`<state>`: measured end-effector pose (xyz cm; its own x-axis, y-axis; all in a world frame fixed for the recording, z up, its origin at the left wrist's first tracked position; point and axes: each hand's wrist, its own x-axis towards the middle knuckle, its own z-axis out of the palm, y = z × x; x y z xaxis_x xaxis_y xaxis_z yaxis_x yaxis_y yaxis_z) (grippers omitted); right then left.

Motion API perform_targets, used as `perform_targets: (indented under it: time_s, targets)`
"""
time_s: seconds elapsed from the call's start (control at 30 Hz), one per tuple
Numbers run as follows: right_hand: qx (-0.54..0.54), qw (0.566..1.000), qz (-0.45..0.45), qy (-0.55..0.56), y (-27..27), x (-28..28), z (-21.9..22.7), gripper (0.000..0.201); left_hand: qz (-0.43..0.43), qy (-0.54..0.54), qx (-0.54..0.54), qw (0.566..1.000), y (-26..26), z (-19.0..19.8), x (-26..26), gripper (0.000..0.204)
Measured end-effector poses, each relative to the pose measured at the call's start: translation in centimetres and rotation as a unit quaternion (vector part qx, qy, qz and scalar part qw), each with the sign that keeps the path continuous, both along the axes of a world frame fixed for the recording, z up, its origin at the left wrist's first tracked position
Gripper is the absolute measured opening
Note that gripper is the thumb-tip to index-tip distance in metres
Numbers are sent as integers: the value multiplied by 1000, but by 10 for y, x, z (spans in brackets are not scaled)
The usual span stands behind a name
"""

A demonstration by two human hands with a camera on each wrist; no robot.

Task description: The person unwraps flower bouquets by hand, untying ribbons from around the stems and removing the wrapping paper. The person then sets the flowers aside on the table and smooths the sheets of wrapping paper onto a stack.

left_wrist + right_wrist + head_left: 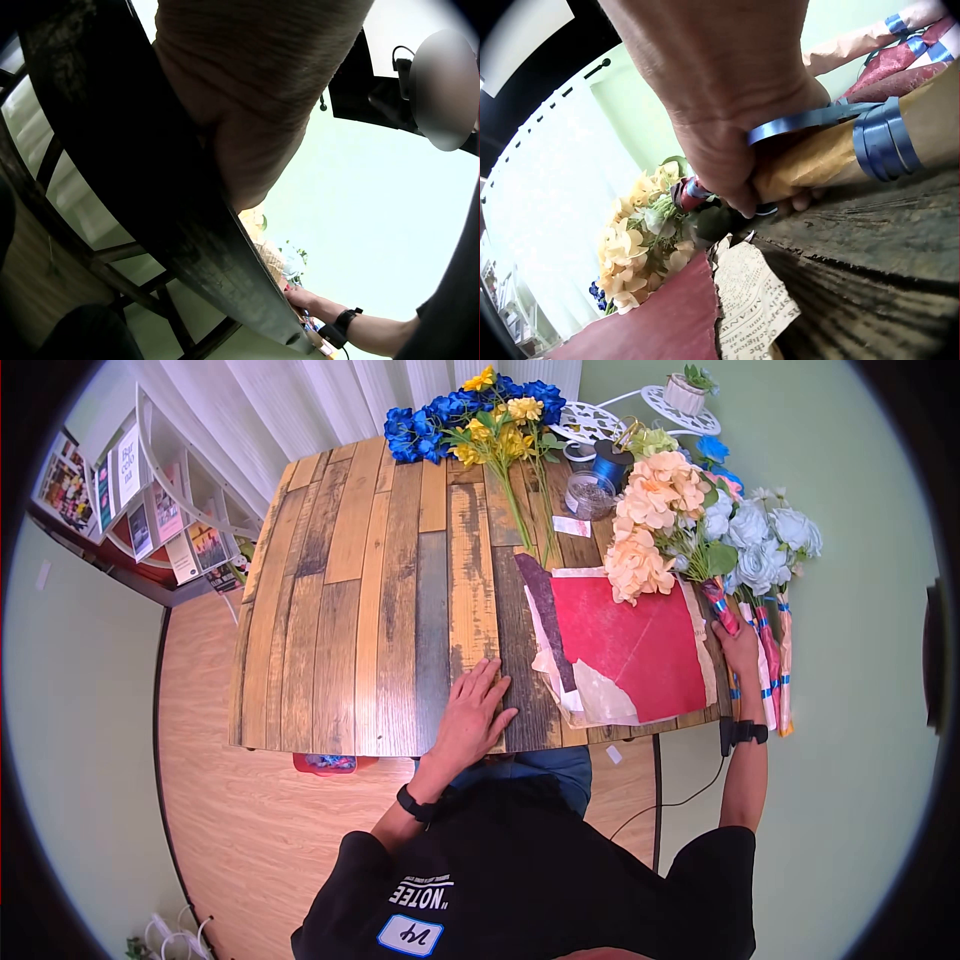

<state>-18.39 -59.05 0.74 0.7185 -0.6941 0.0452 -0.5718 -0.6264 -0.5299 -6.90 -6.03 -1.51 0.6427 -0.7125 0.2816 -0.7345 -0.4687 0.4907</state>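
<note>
My left hand rests on the wooden table near its front edge, fingers spread and holding nothing. At the table's right edge my right hand grips a wrapped bouquet stem. In the right wrist view this hand curls round a tan paper wrap tied with blue ribbon. Peach flowers lie just beyond the hand, over the corner of a stack of red paper. Pale blue flowers with wrapped stems lie to the right.
Blue flowers and yellow flowers lie at the table's back. A ribbon spool, a clear container and a white stand are at the back right. A magazine rack stands left; a red basket is below the front edge.
</note>
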Motion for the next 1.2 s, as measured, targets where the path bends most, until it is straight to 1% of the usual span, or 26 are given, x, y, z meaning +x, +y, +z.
perform_targets:
  time_s: [0.07,0.17,0.27,0.3,0.33,0.37,0.4,0.43,0.47,0.5,0.53,0.57,0.6,0.63,0.67,0.73,0.77,0.83,0.87,0.93,0.97,1.03,1.07,1.13,1.17,1.2]
  targets:
    - [-15,1000,9,-8,4,0,4,54,-2,2,0,1000,0,0,0,50]
    - [-33,999,28,-22,8,-1,6,52,1,2,-4,1000,0,2,-1,49]
    - [-47,999,10,-20,18,-1,10,55,-6,3,-17,1000,0,-1,2,47]
    - [-55,998,8,-19,21,-2,13,61,-7,5,-26,1000,-1,-3,2,47]
    - [-91,996,-2,11,22,-2,15,65,-2,13,-23,1000,-2,-4,2,46]
    - [-128,992,-12,-4,29,-4,17,68,-1,8,-18,1000,-4,-2,1,46]
    - [-113,993,-18,23,33,-4,24,67,-3,-4,-24,1000,-3,-6,1,46]
    - [-95,995,-8,13,34,-5,25,68,-11,1,-23,1000,-3,-5,1,47]
    - [-93,995,-22,27,25,-7,14,65,-13,2,-14,1000,-4,-4,1,47]
    - [-100,994,-34,26,39,-6,25,62,-11,1,-3,1000,-5,-4,1,47]
    - [-105,993,-44,14,40,-6,22,61,-33,3,-5,999,-6,-4,1,47]
    - [-96,995,-38,15,47,-7,29,62,-25,-2,1,1000,-6,-4,2,47]
    - [-140,990,-32,-14,52,-11,25,62,-14,-8,9,1000,-5,-4,1,46]
    - [-185,981,-24,-44,54,-15,23,62,-27,-8,9,1000,-6,-4,0,46]
    - [-185,981,-35,-42,55,-22,25,62,-22,-9,13,1000,-6,-4,0,46]
    - [-203,975,-31,-83,60,-33,43,70,-18,-6,14,1000,-6,-5,1,46]
    - [-202,975,-37,-81,56,-39,51,70,-25,-5,15,1000,-8,-5,1,46]
    - [-227,955,-127,-141,37,-50,64,57,-21,-13,19,1000,-7,-4,1,46]
    - [-224,956,-130,-140,20,-58,62,57,-24,-13,22,999,-6,-4,0,46]
    - [-156,959,-164,-169,-15,-71,58,38,-18,-12,23,999,-8,-3,0,46]
    - [-155,959,-164,-170,-21,-76,53,38,-18,-13,24,999,-9,-3,0,46]
    - [-154,964,-151,-158,-22,-83,43,27,-14,-8,28,999,-10,-1,-1,45]
    - [-151,964,-156,-156,-23,-89,35,27,-18,-8,32,999,-11,-1,-1,45]
    - [-294,925,-157,-182,-24,-98,21,30,-11,-7,38,999,-11,0,-2,45]
    - [-290,926,-161,-181,-27,-100,14,30,-14,-8,43,999,-11,0,-3,45]
    - [-331,913,-174,-160,-29,-101,11,34,-12,-8,43,999,-11,1,-3,45]
